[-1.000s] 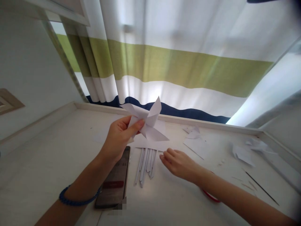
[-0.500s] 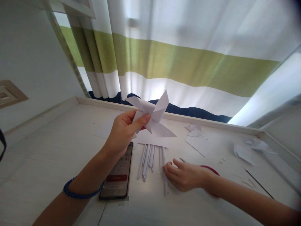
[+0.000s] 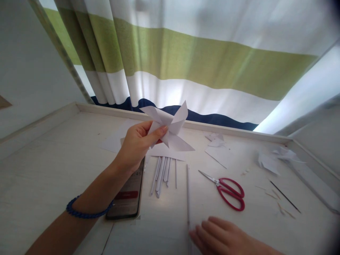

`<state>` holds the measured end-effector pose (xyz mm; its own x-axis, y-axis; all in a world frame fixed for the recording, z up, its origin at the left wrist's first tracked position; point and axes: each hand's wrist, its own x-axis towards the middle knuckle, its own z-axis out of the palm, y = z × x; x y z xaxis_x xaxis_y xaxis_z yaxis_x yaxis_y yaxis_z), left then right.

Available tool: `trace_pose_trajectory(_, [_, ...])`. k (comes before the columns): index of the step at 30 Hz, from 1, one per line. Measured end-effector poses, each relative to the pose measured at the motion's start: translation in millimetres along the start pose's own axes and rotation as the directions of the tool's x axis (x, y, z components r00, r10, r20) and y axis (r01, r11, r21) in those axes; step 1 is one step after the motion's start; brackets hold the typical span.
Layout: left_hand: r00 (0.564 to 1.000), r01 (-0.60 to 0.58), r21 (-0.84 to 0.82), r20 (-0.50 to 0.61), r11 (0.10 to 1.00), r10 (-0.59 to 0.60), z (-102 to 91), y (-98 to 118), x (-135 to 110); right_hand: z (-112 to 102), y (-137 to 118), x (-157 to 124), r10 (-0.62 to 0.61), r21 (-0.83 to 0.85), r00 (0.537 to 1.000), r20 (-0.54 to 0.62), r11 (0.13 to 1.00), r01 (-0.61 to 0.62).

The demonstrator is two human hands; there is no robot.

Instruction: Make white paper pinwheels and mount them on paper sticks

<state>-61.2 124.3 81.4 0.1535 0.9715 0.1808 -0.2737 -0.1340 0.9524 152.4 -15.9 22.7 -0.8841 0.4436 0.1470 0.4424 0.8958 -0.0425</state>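
Note:
A folded white paper pinwheel [image 3: 170, 124] is pinched between the thumb and fingers of my left hand [image 3: 140, 143], raised above the table. At the bottom of the view my right hand [image 3: 220, 235], slightly blurred, has its curled fingers at the near part of a long rolled paper stick [image 3: 188, 191]. To its left lie several more rolled paper sticks [image 3: 160, 177], their far ends beneath a white paper sheet [image 3: 170, 154]. Red-handled scissors [image 3: 230, 193] rest partly spread to the right of the long stick.
A phone [image 3: 126, 202] lies under my left forearm. Paper scraps [image 3: 216, 141] and more cut paper [image 3: 268, 163] are at the back right. A thin black stick [image 3: 285, 196] and small wooden bits [image 3: 285, 210] lie at right. A raised ledge [image 3: 225, 131] and a curtain [image 3: 196, 56] bound the far side.
My right hand has moved toward me, and the long paper stick has slid nearer and away from the others. The scissors are now uncovered. My left hand still holds the pinwheel.

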Motion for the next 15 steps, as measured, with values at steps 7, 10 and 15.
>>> trace_pose_trajectory(7, [1.000, 0.006, -0.005, 0.010, 1.000, -0.006, 1.1, 1.3, 0.6, 25.3, 81.1, 12.9, 0.667, 0.144, 0.743, -0.052, 0.742, -0.655])
trace_pose_trajectory(10, [1.000, 0.024, 0.011, 0.006, 1.000, -0.024, 1.5, 2.1, -0.8, 33.0, 106.7, 24.2, 0.722, 0.174, 0.692, 0.010, 0.680, -0.712])
trace_pose_trajectory(15, [0.999, 0.043, 0.005, 0.033, 0.999, -0.043, 2.4, -1.3, -1.0, 39.4, 109.9, 38.6, 0.753, 0.216, 0.641, 0.149, 0.608, -0.764])
